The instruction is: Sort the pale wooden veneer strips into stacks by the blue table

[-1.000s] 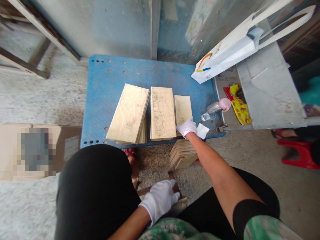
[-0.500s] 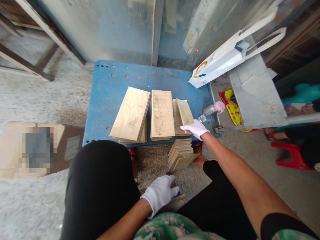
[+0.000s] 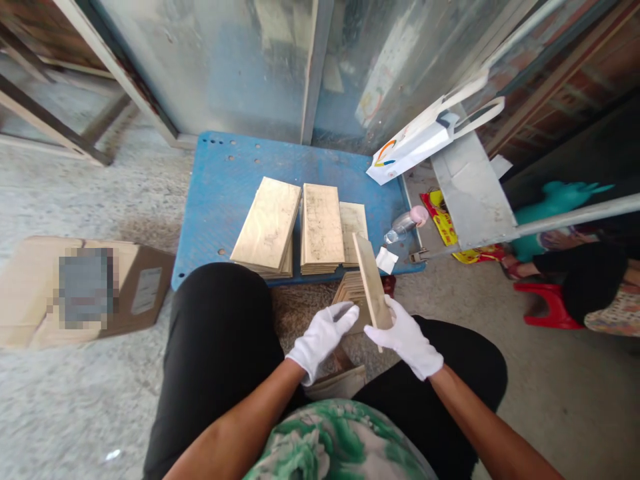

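Observation:
My right hand point(image 3: 407, 339), in a white glove, grips a beige tile point(image 3: 371, 281) by its near end and holds it tilted up between my knees. My left hand point(image 3: 323, 337), also gloved, hovers open just left of that tile, fingers stretched toward it. On the blue platform point(image 3: 220, 200) lie three stacks of the same tiles: a left stack point(image 3: 267, 225), a middle stack point(image 3: 321, 227) and a lower right stack point(image 3: 353, 221). Another pile of tiles point(image 3: 350, 293) leans on the ground behind the held tile.
A white cloth point(image 3: 387, 260) and a bottle with a pink cap point(image 3: 406, 223) lie at the platform's right edge. A white paper bag point(image 3: 415, 141) rests on a grey metal slab point(image 3: 467, 193). A cardboard box point(image 3: 85, 290) sits left; a red stool point(image 3: 547, 303) and another person right.
My right hand has lifted one tile off the right stack and brought it back toward my lap. My left hand rose from my lap toward the tile. The view shifted.

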Demonstrator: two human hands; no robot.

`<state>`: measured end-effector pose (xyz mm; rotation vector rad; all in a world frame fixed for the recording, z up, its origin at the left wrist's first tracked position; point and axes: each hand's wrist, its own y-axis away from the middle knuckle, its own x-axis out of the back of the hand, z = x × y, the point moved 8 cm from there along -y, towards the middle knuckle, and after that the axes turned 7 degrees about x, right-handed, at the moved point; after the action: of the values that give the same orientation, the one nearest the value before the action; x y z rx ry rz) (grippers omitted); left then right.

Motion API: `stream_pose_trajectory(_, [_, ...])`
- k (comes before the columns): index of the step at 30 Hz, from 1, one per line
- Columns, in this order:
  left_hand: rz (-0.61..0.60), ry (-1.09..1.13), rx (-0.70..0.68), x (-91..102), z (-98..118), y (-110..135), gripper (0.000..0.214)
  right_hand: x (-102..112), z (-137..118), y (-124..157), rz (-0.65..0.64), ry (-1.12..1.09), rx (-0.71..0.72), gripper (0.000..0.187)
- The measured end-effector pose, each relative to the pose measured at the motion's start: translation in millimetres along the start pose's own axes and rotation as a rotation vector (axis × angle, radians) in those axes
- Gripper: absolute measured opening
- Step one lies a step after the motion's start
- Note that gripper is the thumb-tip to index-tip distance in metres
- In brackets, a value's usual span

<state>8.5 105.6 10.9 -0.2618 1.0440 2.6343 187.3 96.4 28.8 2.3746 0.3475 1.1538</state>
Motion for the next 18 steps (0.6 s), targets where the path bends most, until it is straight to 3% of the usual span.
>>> stream_pose_trajectory(4, [-0.049, 0.204, -0.044, 3.4, 17.1, 11.2, 0.056, -15.6, -8.2, 30.8, 0.094, 0.163, -0.056, 0.111])
stream_pose_trajectory(8, [0.053, 0.349, -0.033, 18.4, 7.0, 13.1, 0.060, -38.5, -32.8, 41.2, 0.060, 0.262, 0.053, 0.124])
stream_pose_trajectory(11, [0.092, 0.413, -0.027, 25.3, -2.7, 11.9, 0.063, -46.9, -36.8, 37.7, -0.017, 0.299, 0.045, 0.130])
stream_pose_trajectory(14, [0.093, 0.437, -0.026, 26.6, -3.9, 11.4, 0.066, -40.0, -38.2, 27.4, -0.079, 0.276, 0.056, 0.119])
stream_pose_trajectory(18, [0.148, 0.349, -0.059, 27.9, 4.6, 12.6, 0.064, 0.1, -55.7, 7.3, 0.092, 0.176, 0.243, 0.088])
